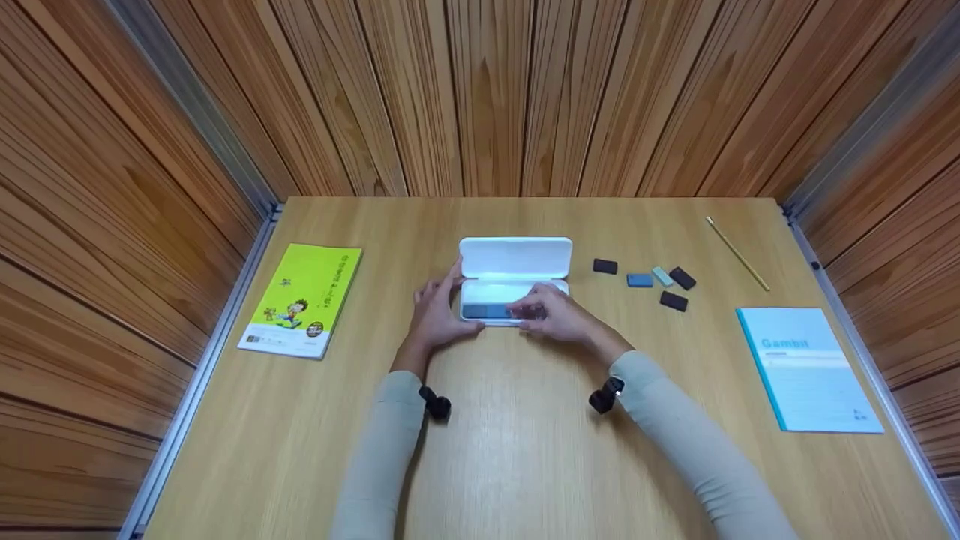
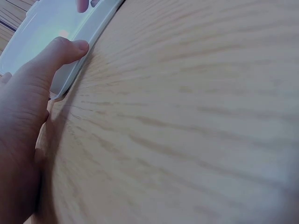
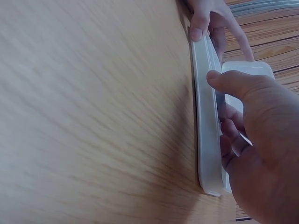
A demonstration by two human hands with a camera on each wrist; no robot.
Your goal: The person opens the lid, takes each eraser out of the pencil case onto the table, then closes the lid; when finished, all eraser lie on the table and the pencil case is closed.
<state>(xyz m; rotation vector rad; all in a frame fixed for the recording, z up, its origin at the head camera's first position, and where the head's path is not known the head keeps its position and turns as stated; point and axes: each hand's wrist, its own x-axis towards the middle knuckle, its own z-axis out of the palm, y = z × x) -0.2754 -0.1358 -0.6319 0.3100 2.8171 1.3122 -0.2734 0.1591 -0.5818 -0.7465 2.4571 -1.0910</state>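
Yellow-green book [image 1: 304, 300] at left, Gambit notebook [image 1: 810, 379] at right, plank walls [image 1: 495, 97]

The left forearm [image 1: 379, 450] and the right forearm [image 1: 690, 427] are extended forward and angled inward, each covered by a pale sleeve. Both wrists are left bare. The left hand [image 1: 435, 315] is held with its palm turned inward; its thumb [image 2: 67, 50] is set well apart from the index finger, which is stretched forward. The right hand [image 1: 561, 313] is positioned near it and directed toward the left. Its thumb [image 3: 233, 83] is extended, while its fingers [image 3: 227, 142] are bent, their tips partly hidden.
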